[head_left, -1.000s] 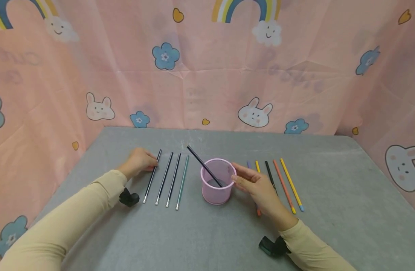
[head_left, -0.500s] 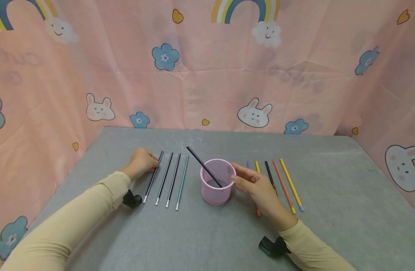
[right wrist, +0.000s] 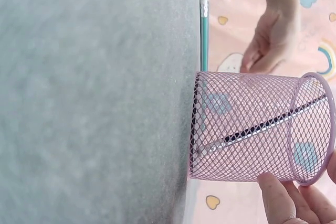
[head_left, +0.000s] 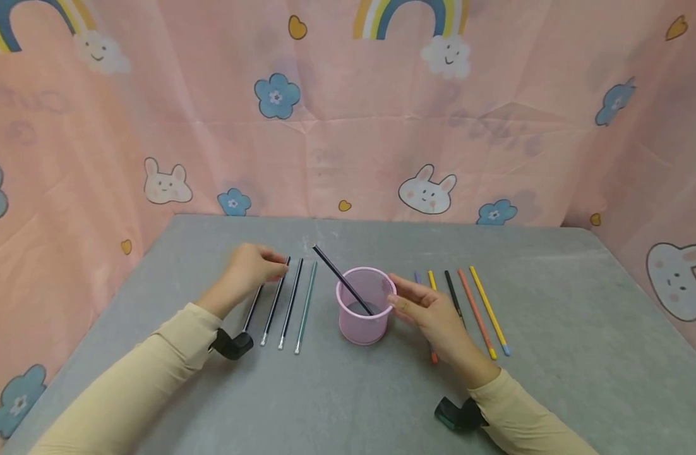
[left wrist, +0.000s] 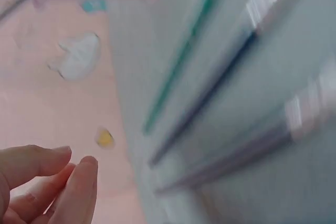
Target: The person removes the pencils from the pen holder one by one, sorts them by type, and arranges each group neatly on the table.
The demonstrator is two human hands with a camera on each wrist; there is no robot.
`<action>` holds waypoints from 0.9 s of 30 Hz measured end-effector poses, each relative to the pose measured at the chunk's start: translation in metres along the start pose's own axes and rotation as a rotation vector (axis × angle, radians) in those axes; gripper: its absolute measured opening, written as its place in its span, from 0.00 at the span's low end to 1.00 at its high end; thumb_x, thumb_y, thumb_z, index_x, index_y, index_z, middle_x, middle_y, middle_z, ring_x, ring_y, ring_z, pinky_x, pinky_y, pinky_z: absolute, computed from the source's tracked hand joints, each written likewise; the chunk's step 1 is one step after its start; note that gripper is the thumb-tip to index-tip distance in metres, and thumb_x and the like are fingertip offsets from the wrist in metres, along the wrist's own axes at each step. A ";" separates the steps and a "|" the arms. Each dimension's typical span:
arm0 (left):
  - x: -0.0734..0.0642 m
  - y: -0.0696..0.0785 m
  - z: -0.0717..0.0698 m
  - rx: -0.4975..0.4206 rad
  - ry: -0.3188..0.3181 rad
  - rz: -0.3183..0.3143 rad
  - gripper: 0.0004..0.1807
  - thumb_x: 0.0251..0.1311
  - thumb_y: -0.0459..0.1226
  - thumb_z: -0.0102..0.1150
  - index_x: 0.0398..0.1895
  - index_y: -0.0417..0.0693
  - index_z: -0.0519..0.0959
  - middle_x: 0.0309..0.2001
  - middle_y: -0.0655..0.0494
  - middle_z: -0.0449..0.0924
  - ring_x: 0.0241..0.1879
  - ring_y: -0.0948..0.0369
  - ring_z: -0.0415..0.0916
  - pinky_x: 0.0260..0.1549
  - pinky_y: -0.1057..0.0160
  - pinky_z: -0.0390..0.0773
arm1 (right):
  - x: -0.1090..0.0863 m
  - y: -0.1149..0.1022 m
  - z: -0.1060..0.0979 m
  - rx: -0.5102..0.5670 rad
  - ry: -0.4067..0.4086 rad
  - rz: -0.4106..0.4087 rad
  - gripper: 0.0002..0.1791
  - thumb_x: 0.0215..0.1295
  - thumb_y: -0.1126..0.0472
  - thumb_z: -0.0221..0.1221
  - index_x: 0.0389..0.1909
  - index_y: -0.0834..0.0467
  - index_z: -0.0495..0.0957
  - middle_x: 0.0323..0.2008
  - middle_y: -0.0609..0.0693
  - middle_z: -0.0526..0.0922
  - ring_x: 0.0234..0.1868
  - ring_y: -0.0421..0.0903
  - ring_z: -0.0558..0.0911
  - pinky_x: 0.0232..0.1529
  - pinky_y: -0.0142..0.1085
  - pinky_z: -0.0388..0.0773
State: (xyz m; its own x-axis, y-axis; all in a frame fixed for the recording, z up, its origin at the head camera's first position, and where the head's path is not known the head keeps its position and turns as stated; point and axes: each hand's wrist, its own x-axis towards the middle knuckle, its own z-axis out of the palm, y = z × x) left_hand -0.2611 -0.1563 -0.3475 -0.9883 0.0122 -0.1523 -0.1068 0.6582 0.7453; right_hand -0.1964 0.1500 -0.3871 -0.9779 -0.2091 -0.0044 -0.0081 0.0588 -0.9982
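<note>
A pink mesh pencil cup [head_left: 364, 328] stands upright on the grey table. One dark pencil [right wrist: 257, 128] leans inside it, eraser end down. My right hand [head_left: 433, 316] grips the cup's right rim, thumb and fingers at the mesh. To the left lies a row of pencils with erasers: three dark ones and a green pencil [head_left: 306, 309]. My left hand [head_left: 251, 272] is over the far ends of this row, overlapping the leftmost dark pencil [head_left: 253, 309] and the tip of the second dark pencil [head_left: 275, 309]. In the left wrist view its fingertips [left wrist: 86, 169] come close together with nothing visible between them.
Several coloured pencils lie in a row right of the cup, partly behind my right hand, among them a red-orange pencil [head_left: 477, 316] and a yellow pencil [head_left: 489, 309]. A pink patterned cloth [head_left: 325, 145] hangs behind the table. Each wrist carries a black camera [head_left: 232, 345].
My left hand has left the leftmost pencil and moved up and to the right. That pencil's far end shifted slightly right before this. My right hand and the cup stay put.
</note>
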 end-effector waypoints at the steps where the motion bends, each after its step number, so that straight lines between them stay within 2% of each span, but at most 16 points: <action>1: -0.004 0.003 0.003 -0.030 -0.007 0.020 0.15 0.57 0.37 0.60 0.47 0.41 0.80 0.41 0.46 0.84 0.37 0.57 0.83 0.42 0.57 0.81 | 0.000 0.000 0.000 0.002 0.001 0.000 0.29 0.59 0.57 0.62 0.62 0.58 0.69 0.59 0.56 0.74 0.55 0.42 0.77 0.49 0.33 0.78; 5: -0.017 0.015 0.015 -0.116 -0.009 0.080 0.14 0.56 0.38 0.62 0.46 0.44 0.81 0.43 0.48 0.84 0.39 0.57 0.82 0.43 0.57 0.81 | 0.000 -0.001 -0.001 0.004 -0.004 -0.003 0.29 0.59 0.57 0.62 0.62 0.58 0.69 0.59 0.57 0.74 0.55 0.42 0.77 0.49 0.33 0.78; 10: -0.030 0.026 0.024 -0.200 0.002 0.121 0.14 0.53 0.41 0.65 0.43 0.50 0.83 0.43 0.54 0.84 0.45 0.59 0.79 0.46 0.57 0.78 | 0.001 -0.002 0.001 -0.002 -0.013 0.009 0.29 0.59 0.56 0.62 0.62 0.57 0.69 0.59 0.56 0.74 0.56 0.43 0.76 0.50 0.33 0.77; 12: -0.034 0.030 0.027 -0.245 -0.006 0.134 0.15 0.52 0.41 0.66 0.44 0.49 0.83 0.43 0.54 0.84 0.47 0.59 0.79 0.48 0.58 0.78 | 0.001 -0.002 0.001 -0.002 -0.013 0.013 0.29 0.59 0.56 0.62 0.62 0.57 0.69 0.59 0.56 0.74 0.56 0.43 0.76 0.50 0.34 0.77; 15: -0.039 0.036 0.032 -0.361 -0.028 0.137 0.19 0.50 0.39 0.68 0.47 0.46 0.80 0.44 0.50 0.83 0.45 0.59 0.80 0.48 0.59 0.79 | 0.001 -0.002 0.001 -0.003 -0.015 0.012 0.30 0.59 0.56 0.62 0.62 0.57 0.69 0.59 0.56 0.73 0.56 0.44 0.76 0.50 0.33 0.77; 20: -0.042 0.042 0.038 -0.520 -0.026 0.124 0.23 0.48 0.37 0.69 0.49 0.41 0.77 0.44 0.47 0.82 0.41 0.59 0.81 0.43 0.62 0.81 | 0.001 -0.002 0.001 -0.006 -0.015 0.010 0.29 0.59 0.55 0.62 0.62 0.56 0.69 0.59 0.55 0.74 0.56 0.44 0.76 0.49 0.33 0.78; 25: -0.040 0.041 0.046 -0.565 0.012 0.113 0.18 0.47 0.37 0.70 0.43 0.43 0.80 0.41 0.50 0.83 0.38 0.61 0.82 0.41 0.63 0.82 | 0.001 -0.002 0.000 -0.013 -0.015 0.013 0.29 0.59 0.56 0.62 0.62 0.57 0.69 0.59 0.56 0.74 0.56 0.44 0.76 0.50 0.34 0.78; 27: -0.039 0.042 0.049 -0.586 0.027 0.126 0.16 0.47 0.36 0.70 0.41 0.44 0.81 0.40 0.50 0.83 0.38 0.61 0.81 0.41 0.63 0.82 | 0.001 -0.002 0.000 -0.009 -0.009 0.015 0.29 0.59 0.56 0.62 0.62 0.57 0.69 0.59 0.56 0.74 0.56 0.44 0.76 0.50 0.33 0.77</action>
State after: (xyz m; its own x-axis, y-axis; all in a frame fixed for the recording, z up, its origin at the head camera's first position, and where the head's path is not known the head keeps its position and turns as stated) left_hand -0.2220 -0.0924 -0.3425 -0.9988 0.0390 -0.0289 -0.0237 0.1282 0.9915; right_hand -0.1975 0.1493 -0.3856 -0.9759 -0.2172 -0.0203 0.0051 0.0704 -0.9975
